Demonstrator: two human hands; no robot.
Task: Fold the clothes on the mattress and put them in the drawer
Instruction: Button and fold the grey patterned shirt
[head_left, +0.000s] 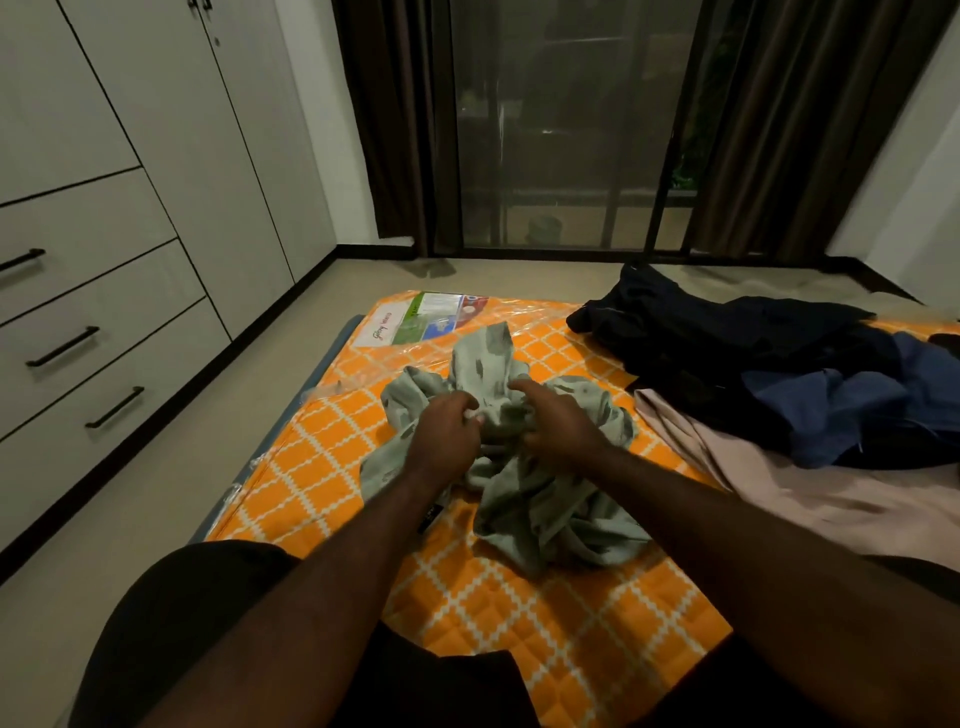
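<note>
Head view is showing a person sitting at the near end of an orange checked mattress (571, 649), and both arms are reaching forward to a grey-green garment (545, 509) that is lying crumpled in the middle of it. The left hand (447, 431) is gripping a bunch of the cloth with curled fingers, and the right hand (558, 421) is gripping another bunch just beside it, so both hands are clamped on the same garment and are sitting close together. They are probably holding it this way because the garment is all scrunched up, and the person is looking for an edge or a corner to pull it out flat before folding. The garment is lying in the open part of the mattress, likely because flat room is needed for folding. More clothes are waiting on the right side: a heap of dark clothes (727, 343), a blue piece (857, 405) partly on top of it, and a pale pink cloth (831, 493) nearer the person. None of these looks folded. The drawers (104, 332) are standing shut on the left across a strip of floor, so the folding seems to be only starting and nothing is going in yet
</note>
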